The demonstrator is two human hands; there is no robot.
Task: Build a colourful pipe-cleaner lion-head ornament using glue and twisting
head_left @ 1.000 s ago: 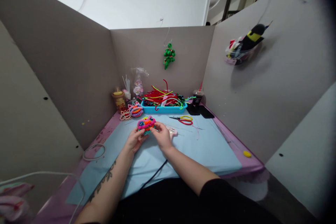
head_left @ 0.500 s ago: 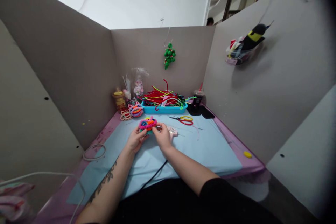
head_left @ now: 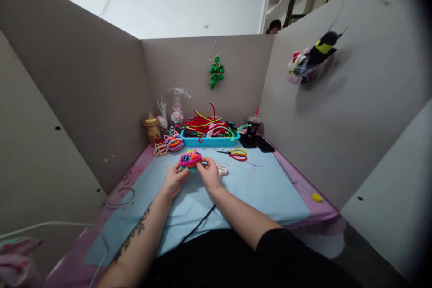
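Note:
Between my hands, just over the blue cloth [head_left: 256,193], is a pipe-cleaner figure [head_left: 190,159] in pink, orange and teal with a blue eye. My left hand [head_left: 174,181] grips its lower left side, thumb in front. Fingers of my right hand [head_left: 209,174] pinch its right edge. Partly behind my right hand lies a pale pink glue gun [head_left: 222,170]; a black cord runs toward me below. Scissors [head_left: 237,155] with yellow and red handles lie open beyond it. Two similar figures stand at the back left, one of them purple and orange [head_left: 174,141].
A blue tray [head_left: 211,142] heaped with pipe cleaners stands at the back, beside a dark drink cup [head_left: 254,127]. Grey partitions [head_left: 189,63] enclose the table. A yellow disc [head_left: 317,198] lies at the right edge, a coiled cable [head_left: 120,196] at the left.
The view has shifted slightly. Both hands keep their hold on the figure, almost unmoved. More of a person's head shows above the back partition.

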